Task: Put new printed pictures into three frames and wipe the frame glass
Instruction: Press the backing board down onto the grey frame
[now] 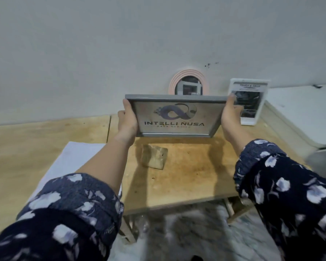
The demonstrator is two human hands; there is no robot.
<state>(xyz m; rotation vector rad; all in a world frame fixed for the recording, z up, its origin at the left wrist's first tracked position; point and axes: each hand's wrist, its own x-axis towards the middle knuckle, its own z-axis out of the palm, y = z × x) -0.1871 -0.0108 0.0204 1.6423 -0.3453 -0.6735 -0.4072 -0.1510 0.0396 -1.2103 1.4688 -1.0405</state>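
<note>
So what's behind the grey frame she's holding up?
Behind the grey frame, a round pink frame leans against the wall, its lower part covered. A white frame stands to the right, partly behind the right hand. What the round frame holds is unclear.

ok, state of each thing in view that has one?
grey frame: held off the table, logo print inside, facing the camera
left hand: grips the frame's left edge
right hand: grips its right edge
white frame: upright, picture inside
pink oval frame: against the wall, partly hidden
folded cloth: lying on the table
</note>
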